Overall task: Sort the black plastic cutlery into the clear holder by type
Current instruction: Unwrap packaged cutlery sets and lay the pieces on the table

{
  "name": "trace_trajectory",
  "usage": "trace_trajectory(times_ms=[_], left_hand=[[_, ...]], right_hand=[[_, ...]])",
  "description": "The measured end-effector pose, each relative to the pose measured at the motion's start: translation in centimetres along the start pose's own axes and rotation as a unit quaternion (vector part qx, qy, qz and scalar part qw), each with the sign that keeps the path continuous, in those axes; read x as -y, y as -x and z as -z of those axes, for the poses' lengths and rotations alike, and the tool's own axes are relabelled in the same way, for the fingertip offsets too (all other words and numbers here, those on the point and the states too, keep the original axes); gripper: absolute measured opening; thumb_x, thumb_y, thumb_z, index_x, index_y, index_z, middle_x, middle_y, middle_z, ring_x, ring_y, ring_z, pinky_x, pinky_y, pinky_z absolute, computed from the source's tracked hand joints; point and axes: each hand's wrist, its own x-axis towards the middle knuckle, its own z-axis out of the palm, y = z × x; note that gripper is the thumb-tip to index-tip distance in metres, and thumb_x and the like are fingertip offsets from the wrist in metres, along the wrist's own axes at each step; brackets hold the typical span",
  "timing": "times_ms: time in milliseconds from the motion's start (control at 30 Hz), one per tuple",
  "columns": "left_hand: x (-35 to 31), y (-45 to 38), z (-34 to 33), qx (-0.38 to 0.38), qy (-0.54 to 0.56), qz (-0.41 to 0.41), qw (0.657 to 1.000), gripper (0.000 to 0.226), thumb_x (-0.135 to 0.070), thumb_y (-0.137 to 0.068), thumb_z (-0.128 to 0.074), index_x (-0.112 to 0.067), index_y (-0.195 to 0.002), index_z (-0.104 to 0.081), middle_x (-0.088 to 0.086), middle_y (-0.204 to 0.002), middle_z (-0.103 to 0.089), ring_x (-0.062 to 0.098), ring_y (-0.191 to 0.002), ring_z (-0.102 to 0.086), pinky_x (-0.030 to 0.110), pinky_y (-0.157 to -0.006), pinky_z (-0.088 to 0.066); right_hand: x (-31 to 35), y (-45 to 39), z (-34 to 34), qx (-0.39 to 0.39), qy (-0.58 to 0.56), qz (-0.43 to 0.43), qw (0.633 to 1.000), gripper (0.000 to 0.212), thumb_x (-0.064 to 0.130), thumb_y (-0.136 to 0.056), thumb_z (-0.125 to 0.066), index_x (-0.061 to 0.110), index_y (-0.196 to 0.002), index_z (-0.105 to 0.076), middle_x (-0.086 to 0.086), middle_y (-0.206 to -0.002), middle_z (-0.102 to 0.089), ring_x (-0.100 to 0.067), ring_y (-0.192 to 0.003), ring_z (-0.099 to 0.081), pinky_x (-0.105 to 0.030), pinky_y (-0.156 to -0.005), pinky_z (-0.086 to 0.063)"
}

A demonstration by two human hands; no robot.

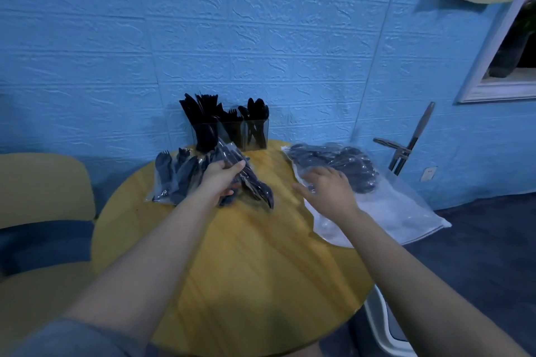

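A clear holder (255,136) with three compartments stands at the far edge of the round wooden table (261,269); black knives, forks and spoons stick up from it. My left hand (219,180) grips a clear packet of black cutlery (252,180), lifted slightly over the table. More wrapped packets (174,174) lie in a heap to its left. My right hand (327,185) rests with spread fingers on a large clear bag (385,206) that holds a pile of black cutlery (339,162) at its far end.
A blue textured wall rises right behind the holder. A yellow and blue chair (43,211) stands at the left. A folded metal stand (406,148) leans on the wall at the right. The big bag overhangs the table's right edge.
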Motion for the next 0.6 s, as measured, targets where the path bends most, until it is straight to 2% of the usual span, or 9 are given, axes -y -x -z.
trace_trajectory(times_ms=[67, 100, 167, 233, 333, 433, 533, 600], left_hand=[[0.0, 0.0, -0.1, -0.001, -0.004, -0.007, 1.0, 0.014, -0.034, -0.09, -0.062, -0.02, -0.092, -0.059, 0.0, -0.088, -0.066, 0.016, -0.079, -0.062, 0.025, -0.061, -0.045], [-0.1, 0.1, -0.2, -0.001, -0.006, -0.012, 1.0, 0.019, -0.036, -0.089, -0.063, -0.018, -0.094, -0.06, 0.001, -0.084, -0.065, 0.016, -0.073, -0.06, 0.023, -0.057, -0.044], [-0.3, 0.1, -0.1, -0.006, -0.007, -0.02, 1.0, 0.028, -0.041, -0.088, -0.063, -0.016, -0.1, -0.059, 0.002, -0.08, -0.063, 0.015, -0.066, -0.056, 0.021, -0.051, -0.043], [-0.4, -0.3, 0.6, -0.008, 0.004, -0.017, 1.0, 0.035, -0.046, -0.087, -0.063, -0.018, -0.105, -0.054, 0.001, -0.09, -0.062, 0.018, -0.077, -0.059, 0.026, -0.058, -0.048], [0.2, -1.2, 2.9, 0.014, 0.008, -0.025, 1.0, 0.04, -0.04, -0.089, -0.061, -0.02, -0.121, -0.05, 0.001, -0.11, -0.062, 0.018, -0.101, -0.06, 0.028, -0.065, -0.051], [0.9, -1.9, 4.7, 0.011, 0.004, -0.026, 1.0, 0.047, -0.022, -0.09, -0.063, -0.014, -0.133, -0.044, 0.004, -0.113, -0.064, 0.015, -0.092, -0.061, 0.025, -0.063, -0.047], [1.4, -2.9, 5.4, -0.022, -0.012, -0.016, 1.0, 0.052, -0.021, -0.089, -0.065, -0.013, -0.135, -0.043, 0.006, -0.114, -0.065, 0.013, -0.084, -0.062, 0.024, -0.062, -0.045], [1.5, -3.7, 5.7, -0.043, -0.039, -0.013, 0.998, 0.052, -0.022, -0.087, -0.068, -0.013, -0.132, -0.045, 0.007, -0.111, -0.066, 0.015, -0.085, -0.062, 0.026, -0.069, -0.047]], right_hand=[[2.9, -1.4, 0.1, 0.041, -0.136, 0.012, 0.99, 0.053, 0.057, -0.087, -0.054, 0.022, -0.126, -0.059, 0.0, -0.135, -0.052, -0.019, -0.124, -0.048, -0.035, -0.102, -0.038], [4.4, -2.0, 0.0, 0.073, -0.195, 0.016, 0.978, 0.057, 0.057, -0.084, -0.06, 0.022, -0.129, -0.056, 0.0, -0.134, -0.053, -0.019, -0.121, -0.05, -0.034, -0.098, -0.042], [7.2, -3.0, -0.7, 0.091, -0.26, 0.024, 0.961, 0.057, 0.049, -0.081, -0.068, 0.021, -0.129, -0.055, 0.0, -0.123, -0.06, -0.017, -0.11, -0.057, -0.028, -0.086, -0.045], [8.8, -3.9, -1.8, 0.072, -0.317, 0.015, 0.946, 0.047, 0.036, -0.083, -0.071, 0.019, -0.124, -0.059, 0.001, -0.109, -0.065, -0.013, -0.098, -0.06, -0.021, -0.076, -0.043], [9.6, -5.1, -3.2, 0.057, -0.4, -0.005, 0.915, 0.036, 0.027, -0.085, -0.07, 0.015, -0.118, -0.063, 0.007, -0.095, -0.064, -0.005, -0.087, -0.057, -0.014, -0.07, -0.041], [10.0, -5.8, -4.7, 0.072, -0.448, -0.018, 0.891, 0.032, 0.028, -0.088, -0.067, 0.014, -0.116, -0.064, 0.007, -0.096, -0.065, -0.003, -0.086, -0.06, -0.007, -0.067, -0.043], [10.4, -6.3, -5.8, 0.067, -0.48, -0.044, 0.873, 0.027, 0.029, -0.09, -0.063, 0.015, -0.113, -0.065, 0.008, -0.095, -0.065, -0.005, -0.089, -0.061, -0.007, -0.069, -0.043], [10.3, -6.6, -6.2, 0.059, -0.495, -0.063, 0.865, 0.022, 0.028, -0.092, -0.061, 0.015, -0.109, -0.066, 0.007, -0.095, -0.065, -0.004, -0.086, -0.06, -0.007, -0.069, -0.045]])
